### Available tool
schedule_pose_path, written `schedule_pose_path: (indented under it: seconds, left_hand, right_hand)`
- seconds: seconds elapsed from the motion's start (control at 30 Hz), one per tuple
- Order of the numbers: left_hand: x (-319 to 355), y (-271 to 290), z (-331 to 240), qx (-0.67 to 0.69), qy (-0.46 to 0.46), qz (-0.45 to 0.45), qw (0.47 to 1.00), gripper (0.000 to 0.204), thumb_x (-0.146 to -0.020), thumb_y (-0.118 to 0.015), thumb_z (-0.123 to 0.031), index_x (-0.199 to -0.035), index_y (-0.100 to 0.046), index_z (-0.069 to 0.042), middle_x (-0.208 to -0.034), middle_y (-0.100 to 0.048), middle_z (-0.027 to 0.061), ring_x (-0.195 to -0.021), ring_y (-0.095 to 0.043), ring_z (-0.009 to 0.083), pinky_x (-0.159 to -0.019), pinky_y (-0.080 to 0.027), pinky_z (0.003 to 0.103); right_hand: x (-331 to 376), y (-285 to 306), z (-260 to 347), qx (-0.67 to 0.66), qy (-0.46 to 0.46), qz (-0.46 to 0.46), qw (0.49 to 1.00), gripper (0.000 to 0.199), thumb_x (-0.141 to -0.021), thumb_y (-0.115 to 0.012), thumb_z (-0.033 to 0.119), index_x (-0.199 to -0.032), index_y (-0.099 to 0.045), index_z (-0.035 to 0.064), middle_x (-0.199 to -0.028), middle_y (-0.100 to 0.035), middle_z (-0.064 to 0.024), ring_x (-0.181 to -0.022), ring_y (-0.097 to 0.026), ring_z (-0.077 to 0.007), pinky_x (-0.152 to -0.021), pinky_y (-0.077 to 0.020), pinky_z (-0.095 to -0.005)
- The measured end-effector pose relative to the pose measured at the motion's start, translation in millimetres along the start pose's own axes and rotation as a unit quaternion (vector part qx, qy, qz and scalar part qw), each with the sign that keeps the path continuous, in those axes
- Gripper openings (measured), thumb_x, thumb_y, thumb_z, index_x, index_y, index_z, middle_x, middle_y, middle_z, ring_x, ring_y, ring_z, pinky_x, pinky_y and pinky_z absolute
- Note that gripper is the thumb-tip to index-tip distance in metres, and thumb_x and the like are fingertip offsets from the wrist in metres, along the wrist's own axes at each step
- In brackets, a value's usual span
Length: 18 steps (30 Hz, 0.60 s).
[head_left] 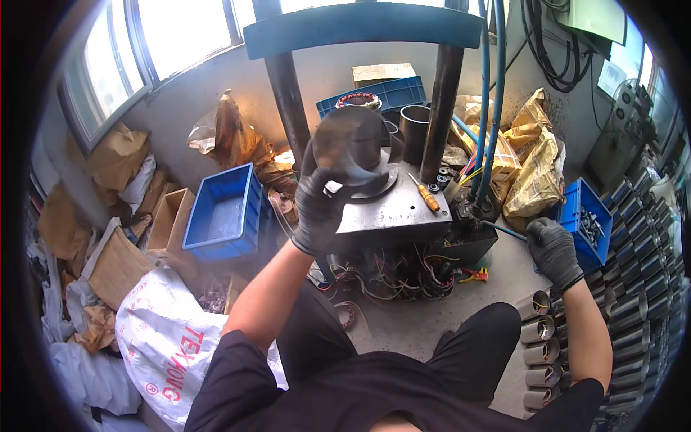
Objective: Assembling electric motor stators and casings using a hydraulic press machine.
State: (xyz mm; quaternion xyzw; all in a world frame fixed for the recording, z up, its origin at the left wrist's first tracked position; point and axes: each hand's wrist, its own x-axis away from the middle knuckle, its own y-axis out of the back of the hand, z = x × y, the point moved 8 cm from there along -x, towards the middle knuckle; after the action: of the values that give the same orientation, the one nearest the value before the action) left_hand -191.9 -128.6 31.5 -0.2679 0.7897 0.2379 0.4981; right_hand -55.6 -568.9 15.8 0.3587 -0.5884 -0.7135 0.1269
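Observation:
My left hand, in a dark glove, is raised at the left side of the press plate. Its fingers curl round the edge of a dark round metal piece, which is blurred and tilted above the plate. Behind and below that piece, a dark ring-shaped base rests on the plate. My right hand, also gloved, is closed at the end of a blue lever on the press's right side. A screwdriver with an orange handle lies on the plate's right part.
Two dark posts carry a teal crossbeam. Left stands a blue bin; right, another blue bin with small metal parts. Rows of metal cylinders cover the right floor. Wound coils and wires lie under the press. Blue hoses hang right.

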Motion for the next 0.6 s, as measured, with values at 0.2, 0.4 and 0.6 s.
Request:
schedule_pose_path:
  seconds: [0.2,0.4,0.6]
  left_hand:
    - [-80.0,12.5,76.1,-0.087,0.07,-0.013,0.994,0.026,-0.078,-0.091,-0.01,-0.091,-0.069,-0.006,-0.098,-0.071,0.0108,-0.084,-0.07,0.0233,-0.076,-0.056,0.037]
    - [-140.4,-21.4,74.7,-0.04,0.068,0.024,0.997,0.02,-0.086,-0.088,-0.012,-0.089,-0.07,-0.005,-0.121,-0.065,0.0084,-0.099,-0.067,0.0171,-0.085,-0.058,0.033]
    - [-189.8,-24.2,118.9,-0.162,0.093,0.04,0.982,0.03,-0.093,-0.083,-0.013,-0.12,-0.071,-0.005,-0.098,-0.071,0.0016,-0.089,-0.064,0.0135,-0.086,-0.056,0.029]
  right_hand:
    - [-49.3,54.3,-1.9,-0.037,0.074,-0.333,0.939,0.026,-0.094,-0.075,0.02,-0.114,-0.071,0.0044,-0.112,-0.073,-0.0196,-0.101,-0.072,-0.0386,-0.088,-0.0577,-0.0461]
    - [-118.3,63.7,-42.7,-0.03,-0.004,-0.389,0.921,0.064,-0.098,-0.069,0.054,-0.141,-0.065,0.0065,-0.125,-0.071,-0.0215,-0.113,-0.07,-0.0384,-0.099,-0.0547,-0.0472]
    - [-152.3,38.7,-77.0,-0.047,-0.116,-0.244,0.962,0.088,-0.096,-0.052,0.081,-0.143,-0.065,0.0078,-0.134,-0.07,-0.0203,-0.123,-0.068,-0.035,-0.106,-0.0527,-0.0451]
